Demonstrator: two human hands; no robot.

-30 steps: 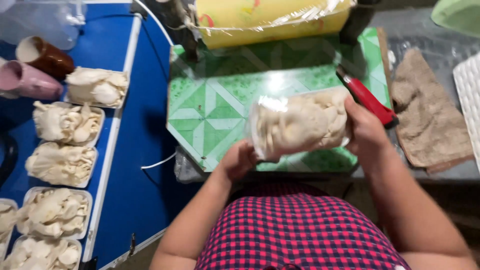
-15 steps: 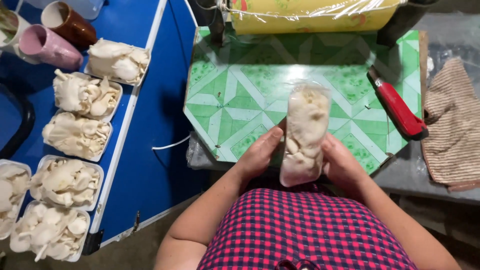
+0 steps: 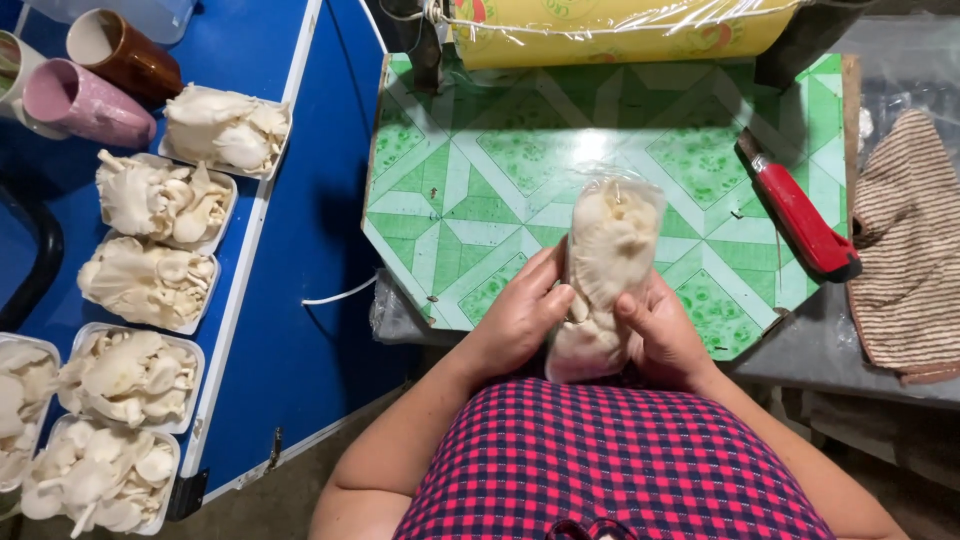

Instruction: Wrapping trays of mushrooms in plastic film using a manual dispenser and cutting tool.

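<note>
Both hands hold a tray of pale oyster mushrooms wrapped in clear film point(image 3: 604, 270), turned on its edge over the near side of a green patterned board point(image 3: 470, 170). My left hand point(image 3: 520, 318) grips its left side with the thumb on the film. On the other side, my right hand point(image 3: 662, 335) presses the wrap with its thumb. A roll of cling film on a yellow core point(image 3: 610, 28) lies across the far end of the board.
A red-handled cutter point(image 3: 800, 215) lies at the board's right edge, and a striped brown cloth point(image 3: 905, 260) beyond it. On the blue table point(image 3: 290, 300) to the left sit several unwrapped trays of mushrooms point(image 3: 150, 285) and a pink point(image 3: 85, 105) and a brown cup point(image 3: 120, 55).
The wrapped tray went from lying broadside in my hands to standing on its edge. It also came closer to my body, and my hands closed in around its lower half.
</note>
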